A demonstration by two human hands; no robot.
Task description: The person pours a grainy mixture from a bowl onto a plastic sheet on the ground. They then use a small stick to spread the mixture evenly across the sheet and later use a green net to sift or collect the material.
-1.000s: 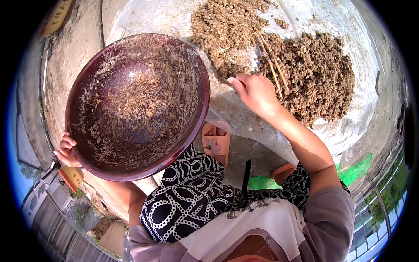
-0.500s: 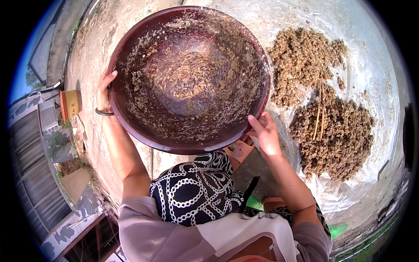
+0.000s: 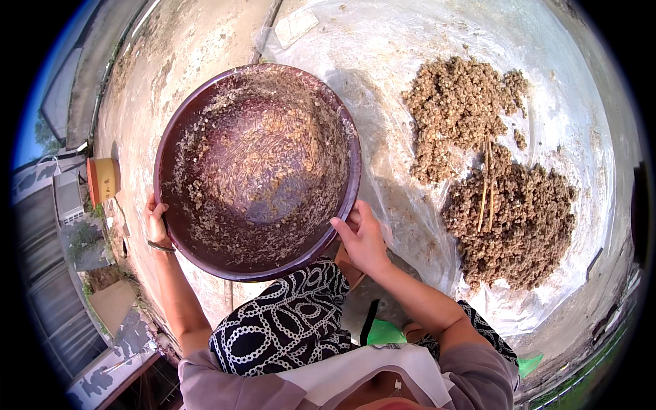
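Between my two hands is a large round maroon basin (image 3: 256, 272), its inside smeared with bits of brownish grain. My left hand (image 3: 157, 220) grips the rim at the lower left, a dark bangle on its wrist. On the lower right of the rim, my right hand (image 3: 361, 236) is closed with the thumb over the edge and the fingers mostly hidden beneath. To the right, two heaps of clumped brown grain, a farther heap (image 3: 454, 113) and a nearer heap (image 3: 519, 239), lie on clear plastic sheeting (image 3: 383, 41). A pair of thin sticks (image 3: 486, 188) rests on the nearer heap.
Concrete ground (image 3: 133, 137) stretches off to the left, with a yellow-orange pot (image 3: 102, 180) near a building. A pale flat slab (image 3: 297, 27) sits at the sheet's far edge. Something bright green (image 3: 385, 333) is beside my legs.
The basin has come down, nearer my lap and a little left, and looks smaller. Both hands have moved with it, still holding its rim. More of the sheet now shows beyond it.
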